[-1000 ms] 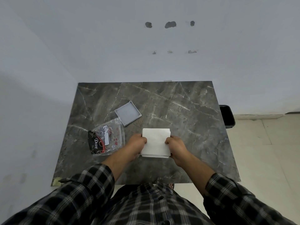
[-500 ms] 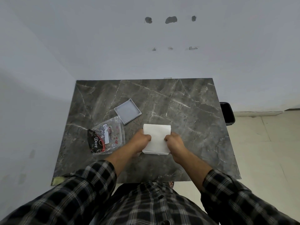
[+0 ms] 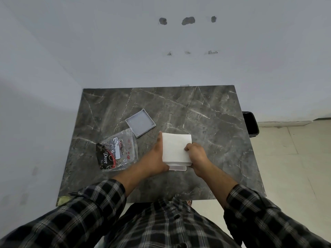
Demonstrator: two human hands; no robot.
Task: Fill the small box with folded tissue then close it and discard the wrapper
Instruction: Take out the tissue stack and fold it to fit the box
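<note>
A white folded tissue stack (image 3: 175, 146) sits on the small box (image 3: 177, 168), of which only the pale near edge shows under the stack. My left hand (image 3: 155, 156) lies flat against the stack's left side, fingers stretched along it. My right hand (image 3: 196, 155) presses on the stack's right side, thumb on top. The grey square box lid (image 3: 140, 124) lies upside down on the dark marble table (image 3: 206, 111), up and left of the stack. The clear plastic wrapper (image 3: 116, 151) with black and red print lies left of my left hand.
A black bin (image 3: 250, 125) stands on the floor past the table's right edge. White walls close the far side and the left. A small green scrap (image 3: 63, 200) sits at the table's near left corner.
My left hand has flattened along the stack's left edge and reached farther forward. The right hand has slid back to the right side. The stack looks squarer.
</note>
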